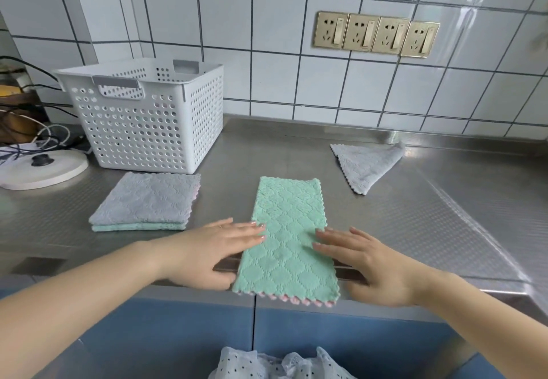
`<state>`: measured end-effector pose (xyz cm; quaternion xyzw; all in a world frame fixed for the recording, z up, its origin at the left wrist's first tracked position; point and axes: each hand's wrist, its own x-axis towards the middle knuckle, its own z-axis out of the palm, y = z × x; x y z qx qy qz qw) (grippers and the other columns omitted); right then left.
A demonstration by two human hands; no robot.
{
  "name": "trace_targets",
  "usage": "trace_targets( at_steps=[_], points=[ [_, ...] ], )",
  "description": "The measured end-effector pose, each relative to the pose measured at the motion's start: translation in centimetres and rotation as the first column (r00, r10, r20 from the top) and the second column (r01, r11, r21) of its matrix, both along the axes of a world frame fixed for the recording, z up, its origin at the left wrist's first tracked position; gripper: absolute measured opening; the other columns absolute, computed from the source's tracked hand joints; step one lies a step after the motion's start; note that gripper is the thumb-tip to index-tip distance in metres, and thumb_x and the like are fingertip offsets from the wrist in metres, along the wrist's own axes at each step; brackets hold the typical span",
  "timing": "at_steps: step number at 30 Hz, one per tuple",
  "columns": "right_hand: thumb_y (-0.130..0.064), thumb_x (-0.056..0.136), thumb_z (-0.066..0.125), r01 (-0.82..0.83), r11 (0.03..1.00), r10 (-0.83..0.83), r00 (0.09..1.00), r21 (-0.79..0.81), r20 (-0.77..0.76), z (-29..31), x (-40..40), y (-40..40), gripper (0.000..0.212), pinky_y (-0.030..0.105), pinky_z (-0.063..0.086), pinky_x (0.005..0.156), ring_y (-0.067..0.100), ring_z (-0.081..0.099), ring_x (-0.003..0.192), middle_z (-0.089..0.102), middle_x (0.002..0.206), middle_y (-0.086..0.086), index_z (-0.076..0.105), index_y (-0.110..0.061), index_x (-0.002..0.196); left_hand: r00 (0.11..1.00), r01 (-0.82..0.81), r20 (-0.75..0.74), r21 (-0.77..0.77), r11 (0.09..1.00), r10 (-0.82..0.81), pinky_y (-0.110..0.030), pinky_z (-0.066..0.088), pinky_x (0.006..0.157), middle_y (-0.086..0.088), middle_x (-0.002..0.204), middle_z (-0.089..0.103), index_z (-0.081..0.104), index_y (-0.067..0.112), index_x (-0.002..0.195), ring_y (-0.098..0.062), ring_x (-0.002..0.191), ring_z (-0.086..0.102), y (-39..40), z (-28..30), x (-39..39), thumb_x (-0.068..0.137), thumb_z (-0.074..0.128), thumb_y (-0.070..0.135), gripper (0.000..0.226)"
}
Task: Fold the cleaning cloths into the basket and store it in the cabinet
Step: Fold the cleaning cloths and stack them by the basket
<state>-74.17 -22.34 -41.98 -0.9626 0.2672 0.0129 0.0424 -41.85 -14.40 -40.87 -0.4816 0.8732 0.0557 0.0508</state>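
I have the mint-green quilted microfibre cloth (287,236), folded into a long strip with a pink underside showing, lying at the near edge of the stainless-steel table (415,215) and overhanging it slightly. My left hand (213,252) and right hand (367,263) lie with fingers straight, each grip open, fingertips pressing the strip's two long sides. The white perforated plastic basket (148,118) stands toward the far left corner, a folded grey-over-green cloth stack (145,201) just before it, and a grey triangular cloth (366,165) lies near the far edge.
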Motion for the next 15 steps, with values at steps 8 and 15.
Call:
trace_targets(
  at_steps=[8, 15],
  points=[
    [-0.046, 0.079, 0.047, 0.041, 0.939, 0.055, 0.962, -0.342, 0.266, -3.2, 0.9, 1.4, 0.057, 0.047, 0.040, 0.103, 0.011, 0.052, 0.125, 0.055, 0.136, -0.006, 0.050, -0.030, 0.134, 0.988, 0.126, 0.136, -0.378, 0.917, -0.079, -0.049, 0.035, 0.104, 0.001, 0.138, 0.053, 0.052, 0.024, 0.132, -0.011, 0.126, 0.051, 0.5, -2.4, -0.3, 0.065, 0.036, 0.028, 0.069],
    [-0.041, 0.090, 0.051, 0.237, 0.970, -0.223, 0.758, 0.060, 0.613, -2.3, 2.2, 1.9, 0.025, 0.029, 0.045, 0.095, -0.002, 0.063, 0.096, 0.070, 0.100, -0.016, 0.071, -0.028, 0.098, 0.725, -0.240, -0.686, -0.175, 0.955, 0.057, -0.023, 0.048, 0.088, 0.020, 0.090, 0.070, 0.067, 0.030, 0.094, 0.005, 0.088, 0.061, -0.4, -0.9, -2.4, 0.092, 0.054, 0.025, 0.014]
  ],
)
